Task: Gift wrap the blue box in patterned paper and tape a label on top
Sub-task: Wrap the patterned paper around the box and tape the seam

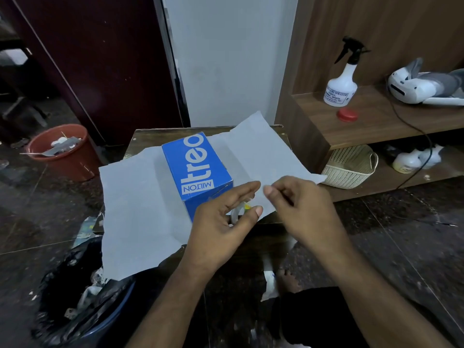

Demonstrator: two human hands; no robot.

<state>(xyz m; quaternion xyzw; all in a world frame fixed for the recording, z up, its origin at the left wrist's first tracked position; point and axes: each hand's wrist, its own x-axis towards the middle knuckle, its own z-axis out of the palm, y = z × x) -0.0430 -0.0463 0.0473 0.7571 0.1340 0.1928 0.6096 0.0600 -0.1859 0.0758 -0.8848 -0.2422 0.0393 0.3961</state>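
L hand (226,217) holding tape roll (237,212), R hand (298,204) pinching, blue box (198,164) on paper (135,209)

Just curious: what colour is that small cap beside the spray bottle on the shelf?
Red; the cap shows clearly in the head view.

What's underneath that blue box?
The blue box stands on a spread sheet of paper, plain side up, over a small dark table. Whatever lies directly beneath the box is covered.
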